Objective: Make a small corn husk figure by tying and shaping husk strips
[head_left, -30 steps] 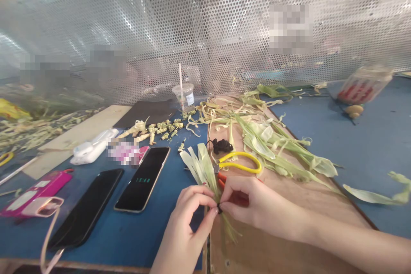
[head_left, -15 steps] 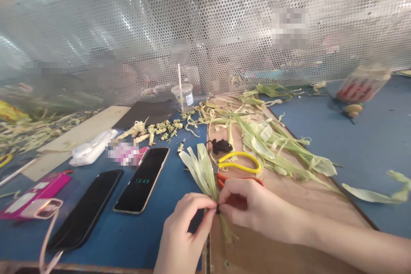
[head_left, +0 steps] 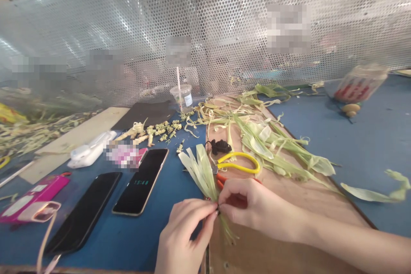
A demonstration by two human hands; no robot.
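Both my hands meet low in the middle over a small bundle of pale green leaf strips [head_left: 201, 169]. My left hand [head_left: 183, 235] pinches the bundle's narrow waist from the left. My right hand [head_left: 248, 207] pinches the same spot from the right, where a small black tie [head_left: 218, 211] wraps the strips. The strips fan out away from me above the pinch, and short ends [head_left: 227, 231] stick out below it. Yellow-handled scissors [head_left: 239, 162] lie just beyond my right hand on the wooden board [head_left: 289, 205].
A heap of green leaves [head_left: 276, 145] covers the board's far part. Two dark phones [head_left: 141, 182] and a pink case [head_left: 32, 195] lie left on the blue table [head_left: 369, 141]. A plastic cup with a straw [head_left: 182, 94] stands before the perforated metal screen [head_left: 205, 30]. Small woven pieces [head_left: 157, 130] lie near it.
My hands and the bundle have shifted slightly toward me. My left fingers have closed in tighter on the tied spot. Everything else lies as before.
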